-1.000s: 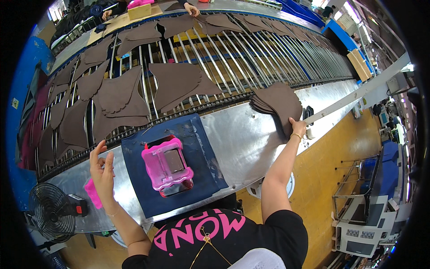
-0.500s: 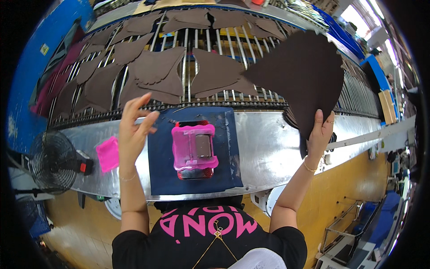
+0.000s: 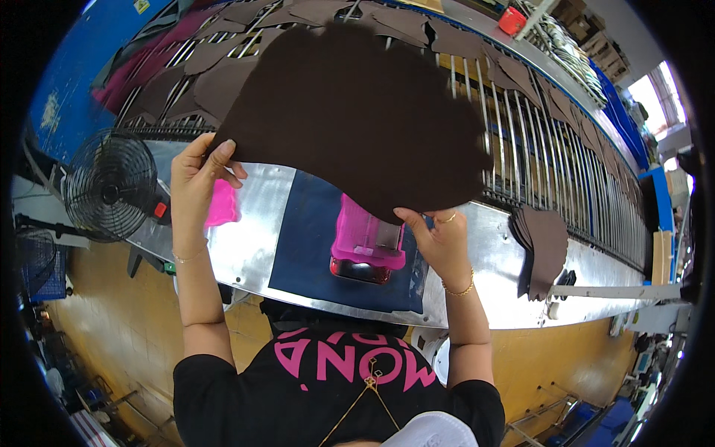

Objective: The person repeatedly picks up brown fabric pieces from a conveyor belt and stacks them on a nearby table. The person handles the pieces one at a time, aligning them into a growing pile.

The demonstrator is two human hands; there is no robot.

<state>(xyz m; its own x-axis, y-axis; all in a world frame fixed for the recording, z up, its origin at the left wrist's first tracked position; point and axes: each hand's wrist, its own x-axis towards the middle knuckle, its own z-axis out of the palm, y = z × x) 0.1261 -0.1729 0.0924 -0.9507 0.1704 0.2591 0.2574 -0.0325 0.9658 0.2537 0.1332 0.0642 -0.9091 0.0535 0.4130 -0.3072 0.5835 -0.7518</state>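
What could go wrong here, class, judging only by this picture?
1. The brown piece is held only at two edges, by the left hand and right hand; it may sag or slip.
2. It hides the pink tool, so it might snag there.
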